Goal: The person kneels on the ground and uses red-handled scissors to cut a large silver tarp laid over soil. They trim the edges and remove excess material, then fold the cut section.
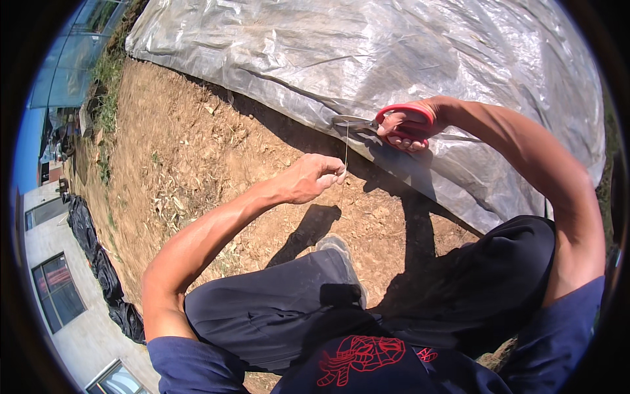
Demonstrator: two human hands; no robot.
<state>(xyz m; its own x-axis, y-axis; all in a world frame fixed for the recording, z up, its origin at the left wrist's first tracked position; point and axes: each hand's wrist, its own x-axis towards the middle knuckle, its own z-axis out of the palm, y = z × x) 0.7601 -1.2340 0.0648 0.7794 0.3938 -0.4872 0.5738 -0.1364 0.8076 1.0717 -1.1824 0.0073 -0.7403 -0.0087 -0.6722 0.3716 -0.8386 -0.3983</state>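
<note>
My right hand grips the red handles of a pair of scissors, whose parted metal blades point left over the edge of a clear plastic sheet. A thin thread or string runs upright between the blades and my left hand. The fingertips of my left hand are pinched together on its lower end, below and left of the scissors. Where the thread's upper end is fixed, I cannot tell.
Dry soil with straw bits lies beside the sheet. One shoe rests on the soil between my bent legs. Black plastic bundles line the ground by a pale building with windows at the left. Weeds grow at the upper left.
</note>
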